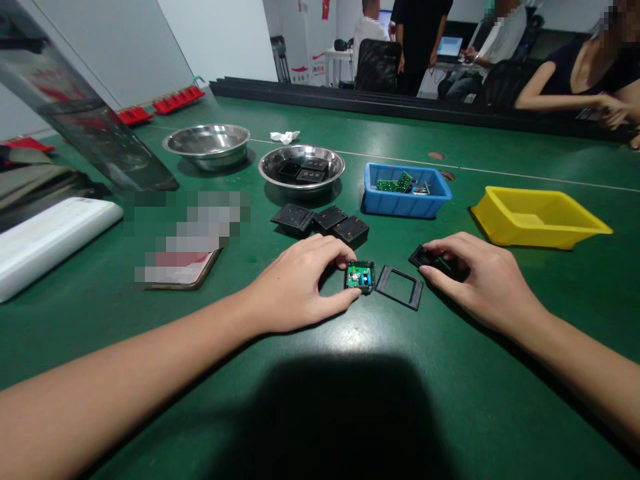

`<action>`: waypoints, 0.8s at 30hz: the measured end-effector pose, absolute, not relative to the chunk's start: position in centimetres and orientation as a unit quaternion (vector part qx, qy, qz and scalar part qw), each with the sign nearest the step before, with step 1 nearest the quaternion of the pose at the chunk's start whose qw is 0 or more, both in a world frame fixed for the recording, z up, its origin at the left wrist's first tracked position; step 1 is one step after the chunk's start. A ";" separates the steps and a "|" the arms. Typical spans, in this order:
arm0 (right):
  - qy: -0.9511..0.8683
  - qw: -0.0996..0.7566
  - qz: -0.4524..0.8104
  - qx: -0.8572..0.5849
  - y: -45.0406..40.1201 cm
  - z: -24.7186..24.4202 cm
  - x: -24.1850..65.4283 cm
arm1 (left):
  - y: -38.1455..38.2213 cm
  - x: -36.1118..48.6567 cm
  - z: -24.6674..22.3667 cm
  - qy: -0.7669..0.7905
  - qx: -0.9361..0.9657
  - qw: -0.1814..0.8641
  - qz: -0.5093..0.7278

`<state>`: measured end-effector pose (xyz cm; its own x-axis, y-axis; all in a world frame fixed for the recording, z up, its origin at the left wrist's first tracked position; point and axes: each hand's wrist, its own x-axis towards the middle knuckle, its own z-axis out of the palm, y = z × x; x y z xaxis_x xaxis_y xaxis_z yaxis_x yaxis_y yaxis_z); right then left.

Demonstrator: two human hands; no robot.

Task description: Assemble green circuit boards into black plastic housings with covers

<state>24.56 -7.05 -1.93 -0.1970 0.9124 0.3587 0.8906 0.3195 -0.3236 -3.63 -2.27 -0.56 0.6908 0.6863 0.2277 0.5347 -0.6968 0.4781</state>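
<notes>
Between thumb and fingers, my left hand [305,283] grips a small black plastic housing with a green circuit board [360,276] inside, its open side up. To its right a black rectangular frame [400,287] lies flat on the table, apart from both hands. My right hand [483,277] pinches a small black plastic part [423,257], partly covered by the fingers. Beyond my left hand, several black plastic housings [351,231] lie close together.
A steel bowl [267,175] holds black parts, with another steel bowl [210,159] behind left. The blue bin [405,205] contains green circuit boards; a yellow bin [525,237] stands right. Left are a phone [187,270] and a white object [60,240]. People are beyond the green table [325,400].
</notes>
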 end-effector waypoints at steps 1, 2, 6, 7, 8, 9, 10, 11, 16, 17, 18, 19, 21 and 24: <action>-0.771 0.256 0.028 -0.583 -7.2 -1.8 24.5 | -2.2 -3.6 -0.7 0.347 0.898 0.186 0.198; -0.766 0.267 0.035 -0.583 -7.3 -1.8 24.3 | -2.2 -3.7 -0.7 0.354 0.896 0.181 0.197; -0.740 0.307 0.083 -0.593 -7.7 -1.6 24.0 | -2.1 -3.7 -0.9 0.381 0.885 0.179 0.200; -0.733 0.313 0.089 -0.597 -7.7 -1.6 24.0 | -2.1 -3.7 -1.0 0.387 0.882 0.181 0.199; -0.728 0.315 0.090 -0.602 -7.7 -1.6 24.0 | -2.1 -3.7 -1.0 0.390 0.881 0.181 0.199; -0.723 0.315 0.086 -0.608 -7.6 -1.6 24.0 | -2.1 -3.7 -1.0 0.391 0.880 0.182 0.198; -0.719 0.315 0.081 -0.614 -7.6 -1.6 24.1 | -2.1 -3.7 -1.1 0.390 0.881 0.182 0.197; -0.714 0.317 0.080 -0.620 -7.5 -1.5 24.1 | -2.2 -3.7 -1.1 0.388 0.882 0.182 0.198; -0.642 0.419 0.159 -0.622 -7.8 -1.1 23.3 | -2.4 -3.9 -0.8 0.368 0.887 0.144 0.239; -0.625 0.441 0.182 -0.618 -8.1 -1.0 22.8 | -2.5 -3.9 -0.7 0.351 0.892 0.126 0.254; -0.612 0.457 0.205 -0.612 -8.6 -0.9 22.2 | -2.6 -3.9 -0.6 0.328 0.900 0.110 0.267; -0.607 0.465 0.227 -0.603 -9.1 -0.7 21.6 | -2.7 -3.8 -0.4 0.300 0.907 0.098 0.278; -0.615 0.469 0.256 -0.580 -10.2 -0.6 20.2 | -3.1 -3.6 -0.3 0.243 0.921 0.094 0.289; -0.630 0.469 0.295 -0.545 -11.4 -0.5 18.5 | -3.9 -3.1 -0.3 0.191 0.927 0.105 0.306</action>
